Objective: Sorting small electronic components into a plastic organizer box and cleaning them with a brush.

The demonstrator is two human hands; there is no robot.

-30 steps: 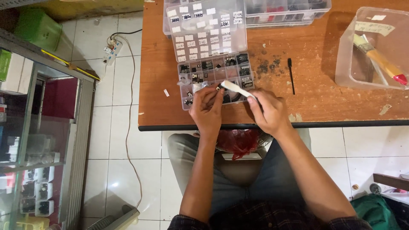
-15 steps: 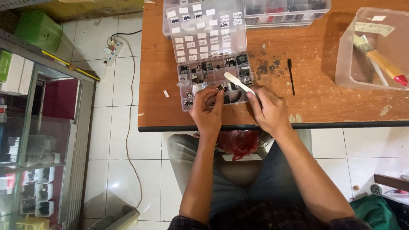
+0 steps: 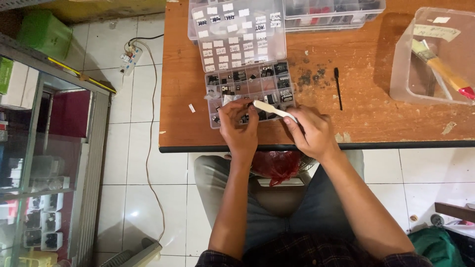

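- There, my right hand (image 3: pixel 310 132) pinched the near end of a flat white plastic stick (image 3: pixel 273 110), its fingers clamped together on it, the far tip slanting up and left over the box.
- My left hand (image 3: pixel 239 124) rested on the near edge of the clear plastic compartment box of small black electronic parts (image 3: pixel 250 88), fingertips drawn together at a compartment; whether they gripped a part I could not tell.
- The box lay at the front of the worn brown wooden tabletop (image 3: pixel 376 123), its open lid (image 3: pixel 237 29) carrying white labels.
- A thin black stick (image 3: pixel 338 89) lay just right of the box.
- A clear tub with a paintbrush (image 3: pixel 428 59) stood well apart, at the right.
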